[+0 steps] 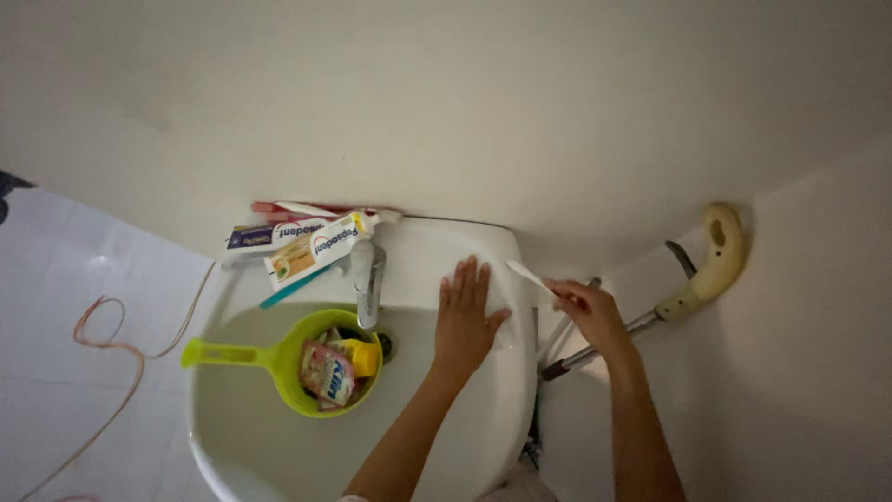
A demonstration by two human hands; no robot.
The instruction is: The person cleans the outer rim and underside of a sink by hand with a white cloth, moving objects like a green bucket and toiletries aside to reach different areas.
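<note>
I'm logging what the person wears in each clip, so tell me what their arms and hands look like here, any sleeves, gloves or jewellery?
Both forearms are bare up to the bottom edge of the picture: no sleeves show. The left hand and the right hand wear no gloves. No ring, watch or bracelet is visible on the fingers or wrists, though the dim light hides fine detail. No markings show on either arm.
</note>
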